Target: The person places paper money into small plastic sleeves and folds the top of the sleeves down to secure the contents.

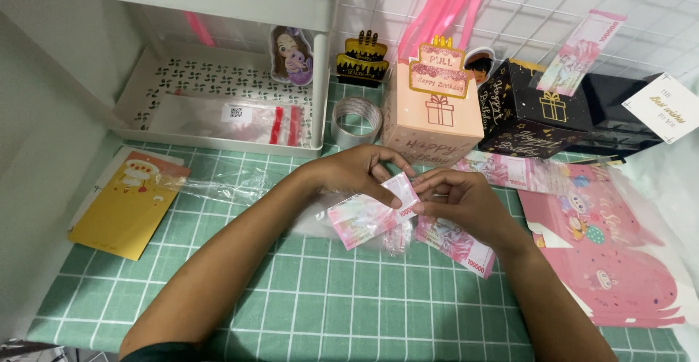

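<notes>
Left hand [357, 173]: pinching pink note [368, 216] in clear sleeve [320, 220]
Right hand [459, 198]: pinching the note's end
Progress: note partly sleeved; second note [455, 244] waits on counter [328, 296]

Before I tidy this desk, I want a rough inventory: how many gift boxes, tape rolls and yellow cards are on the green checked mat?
Gift boxes: 2, a pink box and a black box
Tape rolls: 1, the clear tape roll
Yellow cards: 1, the yellow card
Total: 4

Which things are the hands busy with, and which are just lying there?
In use: left hand and right hand pinch a pink banknote; clear plastic sleeve under it.
Lying about: tape roll, yellow card, pink gift box, black gift box.
</notes>
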